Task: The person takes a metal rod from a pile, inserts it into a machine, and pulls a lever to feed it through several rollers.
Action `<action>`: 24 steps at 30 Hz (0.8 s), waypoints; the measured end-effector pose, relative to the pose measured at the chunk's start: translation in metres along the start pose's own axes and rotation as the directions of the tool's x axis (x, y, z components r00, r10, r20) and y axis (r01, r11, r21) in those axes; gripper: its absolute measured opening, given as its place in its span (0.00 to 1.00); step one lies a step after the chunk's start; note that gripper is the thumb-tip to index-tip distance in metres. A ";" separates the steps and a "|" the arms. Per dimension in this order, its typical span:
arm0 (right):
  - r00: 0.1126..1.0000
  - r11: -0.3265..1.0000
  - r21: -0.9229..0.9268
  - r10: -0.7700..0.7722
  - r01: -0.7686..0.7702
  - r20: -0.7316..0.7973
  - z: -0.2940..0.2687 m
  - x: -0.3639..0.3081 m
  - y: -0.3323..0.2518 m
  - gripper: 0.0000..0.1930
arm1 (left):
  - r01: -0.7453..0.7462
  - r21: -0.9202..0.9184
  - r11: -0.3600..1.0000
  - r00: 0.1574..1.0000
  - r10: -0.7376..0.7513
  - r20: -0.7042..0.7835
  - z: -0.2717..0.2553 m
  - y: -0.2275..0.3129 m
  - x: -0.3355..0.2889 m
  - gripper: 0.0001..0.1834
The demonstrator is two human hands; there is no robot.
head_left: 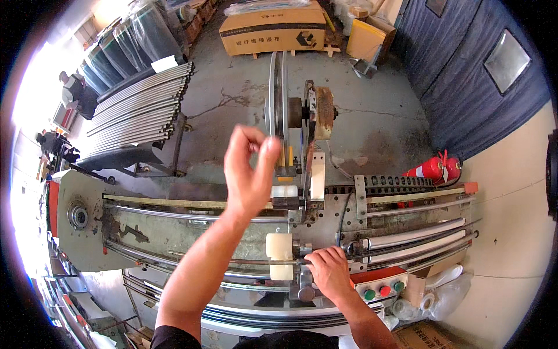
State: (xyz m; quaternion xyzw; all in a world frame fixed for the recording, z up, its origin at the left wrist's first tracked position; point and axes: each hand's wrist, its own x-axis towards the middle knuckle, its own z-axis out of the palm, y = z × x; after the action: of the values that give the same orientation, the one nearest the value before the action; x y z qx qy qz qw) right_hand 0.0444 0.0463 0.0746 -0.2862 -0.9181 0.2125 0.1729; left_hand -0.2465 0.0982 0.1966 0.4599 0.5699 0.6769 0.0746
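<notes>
My left hand (247, 174) is raised over the machine, in front of a thin upright reel (279, 87). Its fingers curl toward the thumb; whatever they may pinch is too small or hidden to make out. Lower and to the right, my right hand (330, 271) has its fingers over a long dark rod (372, 254) lying across the machine. Just left of that hand, two cream rollers (279, 246) sit by the rod on the metal carriage (334, 218). Behind the reel's shaft stands a rusty disc (311, 116) with a tan wheel (324, 113) beside it.
A control box (381, 283) with red and green buttons is near my right forearm. Steel rails (192, 216) run to the machine's left end plate. Many rods lie on a rack (139, 110) at far left. Fire extinguishers (433, 168) stand right; a large carton (273, 35) lies at the back.
</notes>
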 end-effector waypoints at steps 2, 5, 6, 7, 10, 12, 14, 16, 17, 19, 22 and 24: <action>1.000 1.000 0.011 0.024 -0.024 0.001 -0.002 -0.001 0.001 0.15 | 0.109 -0.128 0.986 0.992 -0.115 -0.041 0.014 0.025 0.051 0.14; 1.000 1.000 0.022 0.015 -0.015 0.004 -0.005 0.001 -0.003 0.15 | 0.384 -0.367 0.847 0.920 -0.386 0.071 0.027 0.022 0.133 0.14; 1.000 1.000 0.020 0.022 -0.022 0.014 -0.005 -0.001 -0.003 0.15 | 0.476 -0.447 0.757 0.879 -0.418 0.229 0.033 0.005 0.160 0.11; 1.000 1.000 0.024 0.004 -0.005 0.023 -0.004 0.001 -0.004 0.15 | 0.498 -0.372 0.784 0.867 -0.455 0.203 0.026 -0.030 0.188 0.23; 0.999 1.000 0.026 -0.012 0.011 0.039 0.000 -0.001 -0.006 0.15 | 0.689 -0.219 0.691 0.713 -0.591 0.377 0.014 -0.105 0.243 0.23; 0.999 1.000 0.029 -0.011 0.010 0.043 0.000 -0.002 -0.003 0.15 | 0.588 -0.076 0.805 0.791 -0.553 0.262 0.032 -0.158 0.247 0.19; 0.999 1.000 0.027 0.012 -0.013 0.044 -0.002 -0.005 0.000 0.16 | 0.512 0.045 0.858 0.838 -0.511 0.190 0.055 -0.163 0.228 0.16; 0.998 0.999 0.032 0.021 -0.022 0.054 -0.003 -0.007 0.000 0.15 | 0.428 0.100 0.898 0.894 -0.437 0.100 0.058 -0.161 0.199 0.13; 0.998 0.999 0.040 0.022 -0.024 0.066 -0.004 -0.008 -0.001 0.14 | 0.394 0.111 0.913 0.916 -0.399 0.036 0.049 -0.157 0.176 0.12; 0.998 0.998 0.054 0.013 -0.017 0.068 -0.002 -0.009 -0.003 0.11 | 0.407 0.082 0.910 0.911 -0.397 -0.114 0.024 -0.154 0.113 0.10; 1.000 0.999 0.032 0.010 -0.010 0.022 -0.002 -0.014 0.001 0.18 | 0.694 -0.247 0.676 0.670 -0.732 -0.122 -0.003 -0.182 -0.017 0.09; 0.998 0.998 0.059 -0.040 0.037 0.045 -0.005 -0.012 -0.004 0.16 | 0.825 -0.381 0.418 0.504 -0.849 0.161 -0.072 -0.243 -0.119 0.13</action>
State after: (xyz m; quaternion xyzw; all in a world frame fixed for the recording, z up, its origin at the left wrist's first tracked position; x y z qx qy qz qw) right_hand 0.0539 0.0374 0.0782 -0.2585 -0.9206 0.2425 0.1640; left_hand -0.3324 0.0559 -0.0660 0.0689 0.5683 0.6650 0.4797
